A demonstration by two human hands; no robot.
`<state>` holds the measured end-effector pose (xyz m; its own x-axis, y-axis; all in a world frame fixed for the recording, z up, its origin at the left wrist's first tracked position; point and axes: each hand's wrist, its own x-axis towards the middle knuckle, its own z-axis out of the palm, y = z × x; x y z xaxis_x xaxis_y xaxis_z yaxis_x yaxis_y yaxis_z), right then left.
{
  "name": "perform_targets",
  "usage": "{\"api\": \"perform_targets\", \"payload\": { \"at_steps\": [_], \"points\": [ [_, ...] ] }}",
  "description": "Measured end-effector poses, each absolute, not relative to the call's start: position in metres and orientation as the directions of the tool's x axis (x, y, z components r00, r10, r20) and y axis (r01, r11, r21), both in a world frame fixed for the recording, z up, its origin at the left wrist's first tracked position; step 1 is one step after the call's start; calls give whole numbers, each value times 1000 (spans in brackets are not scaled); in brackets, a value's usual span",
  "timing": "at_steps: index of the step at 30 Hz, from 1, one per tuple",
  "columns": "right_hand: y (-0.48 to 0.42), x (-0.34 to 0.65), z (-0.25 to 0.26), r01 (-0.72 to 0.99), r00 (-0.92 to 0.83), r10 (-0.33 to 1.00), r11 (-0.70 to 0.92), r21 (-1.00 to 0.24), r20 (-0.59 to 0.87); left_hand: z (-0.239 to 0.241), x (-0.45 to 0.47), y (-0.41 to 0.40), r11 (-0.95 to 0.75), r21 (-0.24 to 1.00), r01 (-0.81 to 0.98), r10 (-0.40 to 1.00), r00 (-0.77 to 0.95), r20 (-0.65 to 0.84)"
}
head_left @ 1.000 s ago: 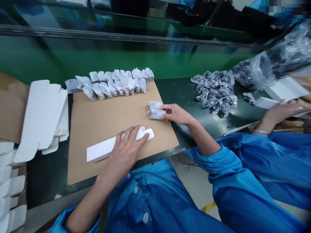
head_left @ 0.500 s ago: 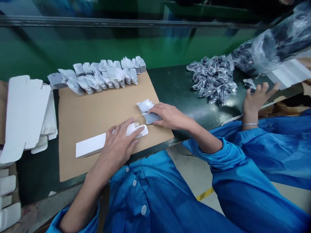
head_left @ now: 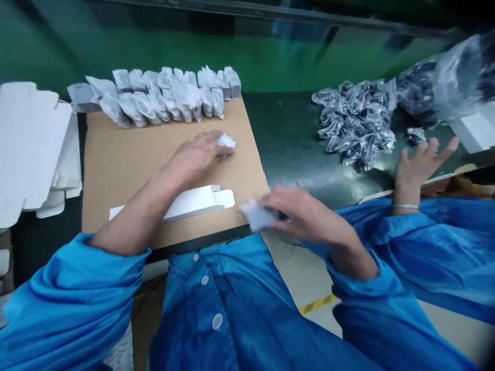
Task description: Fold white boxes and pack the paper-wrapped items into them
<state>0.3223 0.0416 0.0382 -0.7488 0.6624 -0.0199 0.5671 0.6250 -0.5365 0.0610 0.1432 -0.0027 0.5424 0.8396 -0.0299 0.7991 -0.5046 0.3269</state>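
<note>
Right hand (head_left: pixel 305 216) is closed on a small white packet (head_left: pixel 257 216) at the near edge of the cardboard sheet (head_left: pixel 124 165), just right of the white carton (head_left: pixel 193 202); motion blur hides the exact finger placement. Our left hand (head_left: pixel 197 154) lies farther out on the sheet, its fingertips pinched on a second small packet (head_left: pixel 225 140). We judge both packets to be light, soft and crinkly film pouches, somewhat slick, with a small firmer item inside; we would take them across the middle between thumb and fingers, not by the loose film edge. The carton lies flat between our forearms with its end flap open toward the right; we judge it to be thin, light board that creases easily, best held along its long sides. A row of white packets (head_left: pixel 162 95) lines the far edge of the sheet. Flat carton blanks (head_left: pixel 33 144) are stacked to the left. The sheet rests on a dark green bench (head_left: pixel 294 144) backed by a green panel. A heap of clear-bagged dark parts (head_left: pixel 358 121) lies to the right, with a larger clear bag (head_left: pixel 444 82) beyond it. A co-worker's hand (head_left: pixel 419 162), fingers spread and holding nothing, rests near that heap above a blue sleeve (head_left: pixel 433 242).
</note>
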Motion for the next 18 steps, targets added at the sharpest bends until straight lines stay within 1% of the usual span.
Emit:
{"api": "perform_targets", "payload": {
  "at_steps": [1,2,4,5,6,7,8,10,12,15,17,18],
  "points": [
    [34,330,42,560,-732,681,601,-570,0,2,58,143,-494,330,804,845,534,-35],
    [29,337,42,587,-671,740,568,-577,46,8,54,140,-495,334,802,845,534,-28],
    [29,343,32,681,-509,850,494,-540,136,23,47,125,-526,338,781,836,547,38],
    [33,343,24,721,-456,875,470,-509,162,29,42,113,-547,331,769,829,552,88],
    [38,340,16,743,-447,881,464,-483,158,33,37,98,-567,319,759,819,560,123],
    [43,336,9,747,-467,874,472,-468,135,35,32,82,-613,315,725,783,610,122],
    [48,332,4,741,-500,860,487,-462,104,34,26,65,-633,298,715,759,649,54],
    [53,324,2,719,-550,832,514,-469,68,25,15,37,-622,246,743,763,646,-22],
    [54,316,11,680,-571,817,528,-509,85,15,9,19,-603,219,767,774,629,-74],
    [51,301,29,546,-660,748,547,-635,78,6,9,9,-611,198,767,775,630,-51],
    [52,287,35,463,-752,659,541,-702,13,6,10,7,-629,212,748,763,646,-12],
    [55,280,35,455,-777,630,535,-712,-23,7,10,7,-638,232,734,754,656,-2]
  ]
}}
